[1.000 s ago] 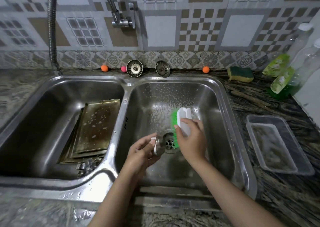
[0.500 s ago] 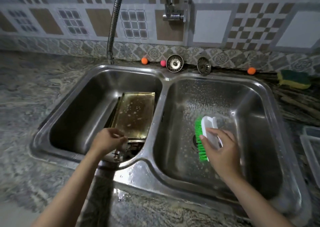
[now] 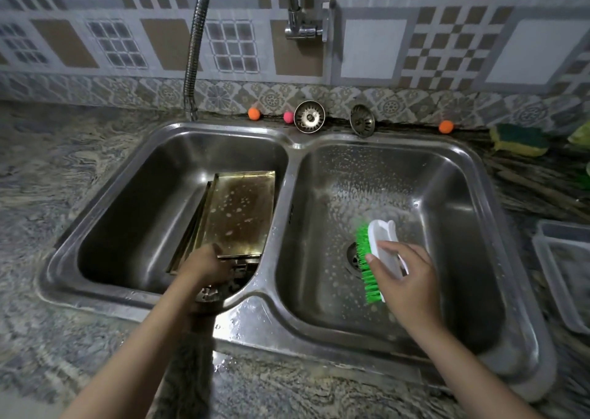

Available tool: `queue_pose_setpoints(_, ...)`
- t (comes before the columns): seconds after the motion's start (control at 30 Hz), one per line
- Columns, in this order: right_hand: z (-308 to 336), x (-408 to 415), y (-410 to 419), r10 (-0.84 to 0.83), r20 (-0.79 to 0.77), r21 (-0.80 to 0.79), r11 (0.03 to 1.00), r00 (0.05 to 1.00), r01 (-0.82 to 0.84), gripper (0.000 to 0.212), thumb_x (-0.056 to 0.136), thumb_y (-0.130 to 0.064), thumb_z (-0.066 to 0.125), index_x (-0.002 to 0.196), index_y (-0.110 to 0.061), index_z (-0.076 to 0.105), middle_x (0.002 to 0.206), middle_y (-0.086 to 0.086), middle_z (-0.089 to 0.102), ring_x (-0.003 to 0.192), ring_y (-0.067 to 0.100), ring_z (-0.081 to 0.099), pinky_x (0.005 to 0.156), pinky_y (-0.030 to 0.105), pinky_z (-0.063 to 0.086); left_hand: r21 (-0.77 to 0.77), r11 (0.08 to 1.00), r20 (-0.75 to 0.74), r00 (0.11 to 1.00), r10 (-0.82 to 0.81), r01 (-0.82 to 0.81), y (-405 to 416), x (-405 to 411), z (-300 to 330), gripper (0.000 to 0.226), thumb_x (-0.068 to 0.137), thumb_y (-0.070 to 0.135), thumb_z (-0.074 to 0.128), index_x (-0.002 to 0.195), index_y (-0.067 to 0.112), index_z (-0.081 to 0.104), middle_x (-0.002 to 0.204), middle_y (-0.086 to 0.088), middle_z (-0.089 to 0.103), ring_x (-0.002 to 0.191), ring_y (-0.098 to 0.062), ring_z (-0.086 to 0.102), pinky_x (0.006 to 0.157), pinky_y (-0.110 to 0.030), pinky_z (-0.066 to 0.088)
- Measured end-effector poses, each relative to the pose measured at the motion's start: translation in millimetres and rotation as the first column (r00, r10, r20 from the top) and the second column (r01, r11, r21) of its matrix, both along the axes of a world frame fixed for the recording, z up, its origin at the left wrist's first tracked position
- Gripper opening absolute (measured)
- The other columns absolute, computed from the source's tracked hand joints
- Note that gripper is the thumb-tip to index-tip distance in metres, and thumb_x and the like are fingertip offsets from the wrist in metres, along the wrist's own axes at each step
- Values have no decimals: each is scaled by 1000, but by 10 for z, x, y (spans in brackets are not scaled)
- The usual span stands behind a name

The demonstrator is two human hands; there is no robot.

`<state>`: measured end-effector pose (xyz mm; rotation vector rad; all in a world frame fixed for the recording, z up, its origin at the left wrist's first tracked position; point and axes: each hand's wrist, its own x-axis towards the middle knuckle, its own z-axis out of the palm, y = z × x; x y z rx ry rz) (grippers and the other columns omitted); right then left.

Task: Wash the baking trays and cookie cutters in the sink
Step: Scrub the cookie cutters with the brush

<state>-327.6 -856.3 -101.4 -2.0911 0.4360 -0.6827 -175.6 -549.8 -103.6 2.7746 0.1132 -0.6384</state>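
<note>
Two basins make up the sink (image 3: pixel 297 145), sunk in the counter (image 3: pixel 64 169) with its rear rim close under the tiled wall. Stacked baking trays (image 3: pixel 238 211) lean in the left basin against the divider, the top one brown-stained and flecked with suds. Cookie cutters (image 3: pixel 223 286) lie heaped at that basin's near right corner, below the trays' lower edge. Reaching down among them is the left hand (image 3: pixel 204 263); its fingertips are hidden, so whether it has closed on anything I cannot tell. Over the right basin's drain, the right hand (image 3: pixel 405 278) grips a white brush (image 3: pixel 381 246), green bristles facing left.

Likely step: fetching the next cutter for scrubbing. That calls for a clean pinch and a lift over the raised divider. Room is tight beside the trays; the soapy right basin is open.
</note>
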Motion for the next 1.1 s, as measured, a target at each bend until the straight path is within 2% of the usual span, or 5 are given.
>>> queue_pose_setpoints(0.17, 55, -147, -56, 1, 29, 5, 1000, 1000, -2, 26, 72, -20, 82, 96, -19, 72, 94, 2, 61, 86, 14, 60, 76, 19, 45, -353, 918, 367, 929, -44, 182, -479, -344, 216, 50, 91, 29, 59, 136, 12, 49, 140, -9, 51, 129, -24, 47, 107, -40, 39)
queue_pose_setpoints(0.4, 222, -581, -344, -21, 33, -36, 999, 999, 22, 24, 70, -19, 83, 91, -20, 73, 88, -5, 59, 81, 8, 59, 73, 8, 42, -49, 934, 270, 905, -329, 354, -775, -775, 69, 75, 96, 45, 42, 154, 21, 0, 160, 2, -13, 149, -18, 1, 117, -52, 5)
queue_pose_setpoints(0.73, 548, -1620, -808, -202, -88, -138, 972, 976, 189, 26, 70, -20, 83, 92, -27, 72, 97, -1, 62, 85, 19, 63, 72, 36, 53, -56, 915, 316, 877, -363, 399, -745, -728, -48, 76, 97, 39, 44, 153, 13, 1, 161, -5, -11, 149, -23, 1, 118, -50, 8)
queue_pose_setpoints(0.93, 598, -2102, -951, -425, -264, -309, 888, 866, 341, 26, 73, -20, 80, 97, -17, 73, 100, 6, 60, 85, 30, 63, 64, 30, 42, -88, 897, 309, 868, -389, 433, -727, -741, -12, 76, 96, 38, 46, 153, 10, 5, 161, -10, -7, 149, -27, 0, 118, -52, 9)
queue_pose_setpoints(1.1, 447, -2223, -1189, -483, -397, -449, 844, 781, 293, 33, 79, -26, 74, 110, -18, 70, 120, 8, 59, 97, 31, 63, 71, 37, 52, -96, 885, 331, 853, -403, 455, -726, -744, 21, 76, 94, 40, 47, 152, 7, 10, 161, -15, 0, 148, -31, 6, 117, -53, 15)
